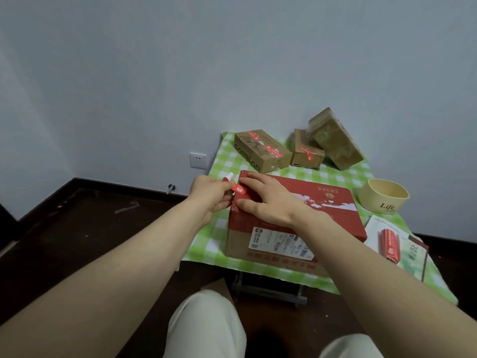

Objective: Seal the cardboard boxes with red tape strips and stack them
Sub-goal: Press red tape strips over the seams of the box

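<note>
A large red-topped cardboard box [309, 215] lies on the green checked tablecloth [222, 166]. At its far left corner my left hand [209, 195] pinches a red tape strip [238, 189], whose other end curls up above my knuckles. My right hand [265, 200] lies flat on the box top with straight fingers, right beside the strip. At the back stand three brown boxes: one marked CARSLAN [260, 149] with red tape on top, a small one [305, 149] with a red strip, and a third [335, 138] leaning tilted against the small one.
A cream bowl marked Life [383, 196] sits right of the big box. A red roll [391, 245] lies on a white sheet and booklet [415, 257] at the table's right edge. The wall is close behind; dark floor lies to the left, my knees below.
</note>
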The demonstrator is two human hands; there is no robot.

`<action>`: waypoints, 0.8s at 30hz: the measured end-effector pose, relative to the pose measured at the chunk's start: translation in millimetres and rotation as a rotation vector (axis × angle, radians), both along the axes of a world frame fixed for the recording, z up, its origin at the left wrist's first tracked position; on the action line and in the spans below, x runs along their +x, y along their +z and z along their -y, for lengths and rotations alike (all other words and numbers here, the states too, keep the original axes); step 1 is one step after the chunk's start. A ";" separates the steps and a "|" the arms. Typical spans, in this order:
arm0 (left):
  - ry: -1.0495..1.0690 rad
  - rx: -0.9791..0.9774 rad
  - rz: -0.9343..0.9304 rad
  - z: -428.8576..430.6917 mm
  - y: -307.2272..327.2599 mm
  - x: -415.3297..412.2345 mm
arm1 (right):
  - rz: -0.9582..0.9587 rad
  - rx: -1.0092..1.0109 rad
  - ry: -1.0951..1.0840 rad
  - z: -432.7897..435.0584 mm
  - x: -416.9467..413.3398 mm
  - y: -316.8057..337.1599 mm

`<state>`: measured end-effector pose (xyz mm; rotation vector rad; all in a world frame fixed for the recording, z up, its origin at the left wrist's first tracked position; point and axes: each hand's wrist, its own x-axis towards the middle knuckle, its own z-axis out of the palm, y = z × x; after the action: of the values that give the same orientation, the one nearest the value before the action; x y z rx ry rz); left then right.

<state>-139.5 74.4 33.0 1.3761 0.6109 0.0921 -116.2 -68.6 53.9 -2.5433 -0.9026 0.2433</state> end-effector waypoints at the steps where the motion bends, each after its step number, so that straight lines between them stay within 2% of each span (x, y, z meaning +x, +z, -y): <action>1: 0.002 0.007 0.001 0.5 0.7 0.2 | -0.007 0.000 0.000 0.0 0.3 0.0; 13: 0.040 0.194 0.062 6.7 -0.2 -1.3 | -0.045 0.008 0.006 0.8 0.3 2.1; 24: 0.070 0.652 0.126 8.7 -5.7 -8.4 | -0.046 0.013 0.003 0.2 0.3 2.6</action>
<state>-147.9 65.7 27.3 1.9582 0.5433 0.4636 -115.9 -68.9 56.4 -2.5145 -0.8872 0.2949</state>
